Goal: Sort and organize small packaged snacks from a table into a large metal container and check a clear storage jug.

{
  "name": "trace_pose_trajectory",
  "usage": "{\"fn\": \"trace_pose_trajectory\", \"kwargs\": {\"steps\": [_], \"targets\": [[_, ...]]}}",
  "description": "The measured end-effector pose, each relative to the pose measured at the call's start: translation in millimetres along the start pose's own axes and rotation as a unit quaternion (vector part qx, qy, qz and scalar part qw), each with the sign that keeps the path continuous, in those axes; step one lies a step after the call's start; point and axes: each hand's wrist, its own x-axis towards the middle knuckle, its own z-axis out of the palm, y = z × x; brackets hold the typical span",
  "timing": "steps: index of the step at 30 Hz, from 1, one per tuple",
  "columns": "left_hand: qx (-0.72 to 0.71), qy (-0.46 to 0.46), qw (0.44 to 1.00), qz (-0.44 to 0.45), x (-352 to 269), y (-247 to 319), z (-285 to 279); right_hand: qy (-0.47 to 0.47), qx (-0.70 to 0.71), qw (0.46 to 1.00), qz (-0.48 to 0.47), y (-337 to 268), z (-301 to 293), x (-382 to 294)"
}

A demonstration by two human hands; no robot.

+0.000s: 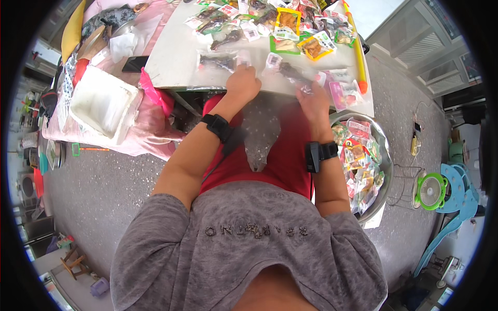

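Note:
On the near part of the white table (175, 58), the fingers of my left hand (243, 82) are on the right end of a clear packet with dark food (216, 62), which lies flat. To its right, my right hand (313, 102) grips the lower end of another clear packet with dark food (290, 72) at the table's edge. Beside that hand lies a pink-and-white packet (344, 94). Farther back, many sealed food packets are heaped, among them yellow-edged ones (288, 22) and a green-edged one (284, 45).
A yellow tube with orange ends (357, 54) lies along the table's right side. Below right stands a metal basin (386, 155) full of packets. At left, a white foam box (103, 103) rests on pink cloth (148, 140), near a dark phone (134, 64).

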Motion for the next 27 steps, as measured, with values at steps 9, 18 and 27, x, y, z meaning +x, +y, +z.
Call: {"fn": "trace_pose_trajectory", "kwargs": {"steps": [9,18,27], "targets": [[-0.128,0.004,0.992,-0.017,-2.0,-15.3,1.8,0.092,0.102,0.983,0.124,-1.3,36.4,-9.6],[-0.064,0.116,0.989,0.065,-12.7,0.5,-13.5,0.048,0.030,0.980,0.190,0.3,52.3,-5.4],[-0.052,0.065,0.996,0.030,-20.9,12.4,-19.1,-0.172,-0.442,0.880,0.024,29.5,92.2,2.0]]}}
